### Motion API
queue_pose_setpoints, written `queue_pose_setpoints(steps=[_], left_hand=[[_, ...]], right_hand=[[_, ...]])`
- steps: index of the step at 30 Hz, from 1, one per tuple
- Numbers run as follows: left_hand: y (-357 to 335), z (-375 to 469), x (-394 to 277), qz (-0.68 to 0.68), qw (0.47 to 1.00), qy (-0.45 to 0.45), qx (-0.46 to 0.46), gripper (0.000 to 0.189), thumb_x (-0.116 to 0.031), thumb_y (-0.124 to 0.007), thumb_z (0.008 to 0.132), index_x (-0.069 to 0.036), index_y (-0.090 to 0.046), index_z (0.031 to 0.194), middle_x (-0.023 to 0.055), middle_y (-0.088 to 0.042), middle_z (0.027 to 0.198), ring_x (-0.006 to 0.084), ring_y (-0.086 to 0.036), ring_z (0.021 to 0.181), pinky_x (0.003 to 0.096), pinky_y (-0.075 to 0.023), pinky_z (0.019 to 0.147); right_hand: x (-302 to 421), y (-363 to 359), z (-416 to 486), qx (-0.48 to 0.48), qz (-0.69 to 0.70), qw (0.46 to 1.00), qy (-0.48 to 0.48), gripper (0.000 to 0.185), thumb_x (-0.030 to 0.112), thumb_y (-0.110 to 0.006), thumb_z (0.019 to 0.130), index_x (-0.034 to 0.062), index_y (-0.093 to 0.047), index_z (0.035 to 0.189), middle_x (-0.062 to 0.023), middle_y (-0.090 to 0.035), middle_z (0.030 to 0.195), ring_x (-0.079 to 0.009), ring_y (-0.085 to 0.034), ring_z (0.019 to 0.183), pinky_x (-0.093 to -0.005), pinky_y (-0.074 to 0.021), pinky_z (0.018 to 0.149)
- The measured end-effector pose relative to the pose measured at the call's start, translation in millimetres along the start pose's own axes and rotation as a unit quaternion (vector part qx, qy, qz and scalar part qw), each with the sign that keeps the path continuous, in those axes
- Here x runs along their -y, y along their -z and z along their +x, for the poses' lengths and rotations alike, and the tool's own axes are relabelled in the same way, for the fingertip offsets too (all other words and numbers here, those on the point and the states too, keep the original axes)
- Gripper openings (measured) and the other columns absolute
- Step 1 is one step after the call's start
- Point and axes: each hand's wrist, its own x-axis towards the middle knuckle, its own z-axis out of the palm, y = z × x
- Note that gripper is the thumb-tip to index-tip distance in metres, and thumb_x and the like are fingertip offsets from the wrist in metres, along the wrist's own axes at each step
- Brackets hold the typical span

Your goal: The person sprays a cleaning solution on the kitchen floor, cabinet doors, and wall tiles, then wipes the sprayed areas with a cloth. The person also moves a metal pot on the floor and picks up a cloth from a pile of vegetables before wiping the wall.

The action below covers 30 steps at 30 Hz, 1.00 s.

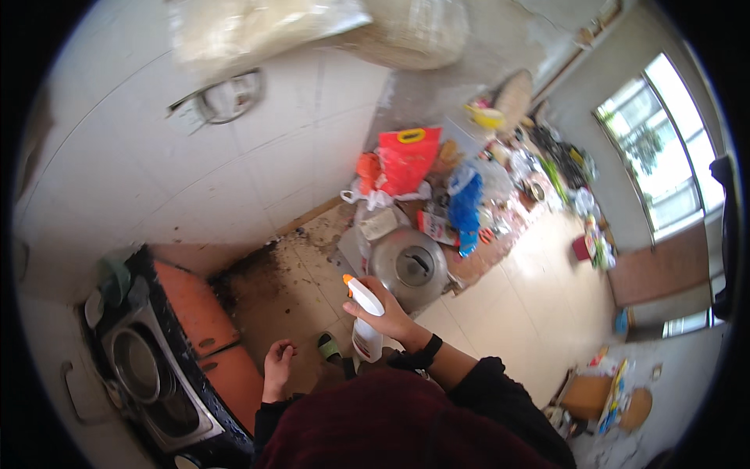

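Note:
My right hand [389,313] grips a white spray bottle [368,340] by its neck, below a white trigger head with an orange nozzle. The bottle stands roughly upright in front of my body. Just beyond that hand is a large round metal lid [381,275] with a dark handle, resting among the goods on a low surface. My left hand [278,363] hangs over the floor near the orange cabinet doors [196,308]. Its fingers are curled in and I see nothing in them.
Left of me, a dark counter holds a steel sink [214,431] with a metal basin [137,363] in it. A red bag [408,161], a blue plastic bag [466,205] and other goods crowd the wall. Dark grime stains the tiled floor [263,299]. A green slipper [328,346] shows below.

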Motion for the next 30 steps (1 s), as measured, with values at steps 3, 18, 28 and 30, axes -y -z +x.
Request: queue_pose_setpoints(steps=[3, 18, 28, 30], left_hand=[[-22, 14, -7, 0.050, 0.997, 0.012, 0.063, 0.019, -0.006, -0.052, 0.095, 0.003, -0.054, 0.112, 0.0085, -0.063, 0.097, 0.0150, -0.061, 0.088, 0.0278, -0.0498, 0.082], [-339, -18, -36, 0.256, 0.901, -0.013, 0.351, 0.040, -0.009, -0.065, 0.088, -0.001, -0.051, 0.125, 0.0103, -0.061, 0.111, 0.0159, -0.060, 0.097, 0.0292, -0.0492, 0.087], [-611, -112, -22, 0.252, 0.687, -0.298, 0.612, 0.042, -0.020, -0.077, 0.074, -0.006, -0.058, 0.110, 0.0145, -0.059, 0.110, 0.0342, -0.055, 0.104, 0.0421, -0.0444, 0.090], [-636, -124, -16, 0.259, 0.671, -0.323, 0.615, 0.045, -0.016, -0.078, 0.074, -0.005, -0.057, 0.112, 0.0126, -0.059, 0.110, 0.0308, -0.056, 0.104, 0.0393, -0.0452, 0.090]], right_hand=[[-18, 35, -26, -0.009, 0.020, 0.999, -0.048, 0.037, 0.028, -0.075, 0.083, 0.0045, -0.057, 0.106, -0.0037, -0.055, 0.088, -0.0135, -0.054, 0.084, -0.0286, -0.0443, 0.074], [-77, 251, -203, -0.245, 0.071, 0.967, 0.000, 0.037, 0.013, -0.073, 0.084, 0.0056, -0.053, 0.114, 0.0007, -0.055, 0.091, -0.0091, -0.053, 0.085, -0.0248, -0.0454, 0.077], [-98, 387, -307, -0.348, 0.039, 0.936, 0.033, 0.040, 0.008, -0.076, 0.078, 0.0052, -0.053, 0.111, -0.0027, -0.056, 0.095, -0.0117, -0.056, 0.086, -0.0274, -0.0478, 0.079], [-102, 405, -322, -0.370, 0.033, 0.927, 0.043, 0.040, 0.007, -0.076, 0.078, 0.0049, -0.053, 0.111, -0.0031, -0.056, 0.095, -0.0117, -0.056, 0.086, -0.0272, -0.0477, 0.079]])
